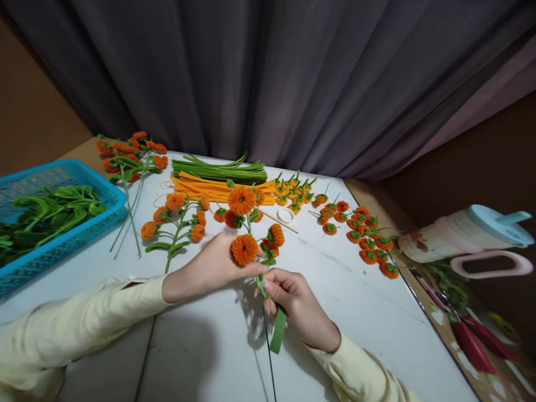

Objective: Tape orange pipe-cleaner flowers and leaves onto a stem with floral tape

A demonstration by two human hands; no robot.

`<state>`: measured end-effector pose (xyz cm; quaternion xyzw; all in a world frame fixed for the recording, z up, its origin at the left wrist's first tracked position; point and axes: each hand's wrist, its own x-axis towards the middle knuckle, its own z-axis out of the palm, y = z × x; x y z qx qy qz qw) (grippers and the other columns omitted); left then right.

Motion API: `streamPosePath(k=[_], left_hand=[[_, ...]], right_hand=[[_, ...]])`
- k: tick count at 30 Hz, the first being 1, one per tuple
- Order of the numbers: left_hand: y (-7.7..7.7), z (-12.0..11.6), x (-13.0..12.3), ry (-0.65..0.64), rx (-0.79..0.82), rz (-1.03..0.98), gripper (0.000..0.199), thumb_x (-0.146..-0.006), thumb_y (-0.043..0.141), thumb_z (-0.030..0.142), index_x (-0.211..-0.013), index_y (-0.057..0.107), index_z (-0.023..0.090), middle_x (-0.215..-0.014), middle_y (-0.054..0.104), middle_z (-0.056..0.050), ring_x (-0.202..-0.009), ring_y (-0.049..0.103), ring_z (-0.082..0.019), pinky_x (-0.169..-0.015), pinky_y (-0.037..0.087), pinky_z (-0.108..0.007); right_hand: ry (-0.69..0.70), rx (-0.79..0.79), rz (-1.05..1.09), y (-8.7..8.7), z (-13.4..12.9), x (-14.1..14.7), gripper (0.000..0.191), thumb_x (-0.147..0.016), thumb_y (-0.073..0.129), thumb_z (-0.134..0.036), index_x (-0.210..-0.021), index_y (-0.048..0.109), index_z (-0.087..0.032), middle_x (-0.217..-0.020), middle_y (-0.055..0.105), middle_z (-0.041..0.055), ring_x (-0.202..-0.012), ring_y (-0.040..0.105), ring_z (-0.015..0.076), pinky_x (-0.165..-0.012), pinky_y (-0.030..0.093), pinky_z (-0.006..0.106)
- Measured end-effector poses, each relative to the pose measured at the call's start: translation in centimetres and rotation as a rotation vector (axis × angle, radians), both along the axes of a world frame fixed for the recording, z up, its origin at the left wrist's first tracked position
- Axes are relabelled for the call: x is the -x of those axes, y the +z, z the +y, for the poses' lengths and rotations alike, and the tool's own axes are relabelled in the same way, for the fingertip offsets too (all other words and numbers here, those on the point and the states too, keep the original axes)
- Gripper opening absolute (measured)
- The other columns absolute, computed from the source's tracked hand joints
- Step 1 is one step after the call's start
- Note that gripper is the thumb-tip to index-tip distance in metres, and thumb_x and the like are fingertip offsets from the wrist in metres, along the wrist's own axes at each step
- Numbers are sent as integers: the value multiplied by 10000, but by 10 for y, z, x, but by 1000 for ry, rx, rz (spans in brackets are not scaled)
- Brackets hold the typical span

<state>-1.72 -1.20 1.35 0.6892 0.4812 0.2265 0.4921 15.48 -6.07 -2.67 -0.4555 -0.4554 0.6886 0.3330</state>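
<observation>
Where both hands meet, fuzzy orange flower sprig [251, 234], left hand [209, 267] pinching it, right hand [295, 304] gripping green tape [277, 330].

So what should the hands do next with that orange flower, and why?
Probably wind the green tape one more turn around the stem. The left hand holds the flower against the stem, the right hand pinches the tape just below it, and a loose strip hangs down.
</observation>
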Motion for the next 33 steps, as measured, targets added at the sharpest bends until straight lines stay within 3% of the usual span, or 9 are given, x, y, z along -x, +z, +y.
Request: streamPosePath(k=[4, 8, 12, 19, 23, 29, 33], left_hand=[[2, 0, 0, -38, 80, -123, 297, -655, 698, 353, -820, 633, 115, -646, 596, 8, -591, 508, -103, -542, 411, -187], [5, 3, -5, -156, 220, -314, 244, -658, 716, 299, -790, 632, 111, -679, 621, -4, -629, 536, -105, -583, 435, -186], [7, 6, -12, -250, 286, -465, 146, -683, 700, 229, -751, 645, 112, -709, 642, -7, -653, 549, -100, -615, 445, -183], [14, 8, -7, -325, 276, -339, 201, -745, 636, 312, -759, 637, 111, -826, 655, -41, -764, 574, -151, -691, 448, -231], [15, 9, -1, -322, 253, -295, 261, -764, 606, 368, -861, 636, 128, -906, 652, -43, -894, 573, -184, -797, 435, -258], [11, 2, -2, -227, 169, -186, 291, -700, 635, 396, -799, 649, 123, -764, 663, -24, -719, 573, -164, -643, 449, -236], [6, -6, -8, -90, 81, -166, 250, -644, 684, 357, -723, 657, 121, -703, 670, -27, -694, 584, -173, -642, 459, -242]], right_hand=[[131, 74, 240, -13, 7, -3, 357, -742, 664, -439, -649, 586, -104, -426, 488, -35, -344, 354, 43, -347, 239, 156], [324, 178, 550, -23, 14, -3, 368, -695, 723, -404, -567, 530, -118, -409, 452, -53, -310, 318, 30, -311, 220, 157], [417, 261, 636, -28, 15, -1, 370, -655, 748, -382, -537, 517, -119, -394, 435, -57, -275, 295, 31, -275, 199, 163], [371, 250, 615, -34, 12, -5, 360, -669, 743, -357, -525, 515, -119, -354, 411, -63, -261, 275, 27, -272, 191, 159], [293, 236, 589, -35, 13, -6, 375, -660, 749, -397, -548, 513, -127, -359, 422, -64, -248, 265, 26, -263, 184, 159], [173, 216, 522, -31, 13, -6, 378, -630, 775, -396, -557, 529, -118, -372, 437, -62, -258, 280, 20, -263, 172, 152], [138, 204, 478, -28, 11, -4, 376, -627, 779, -385, -537, 546, -104, -392, 463, -41, -283, 311, 20, -267, 144, 145]])
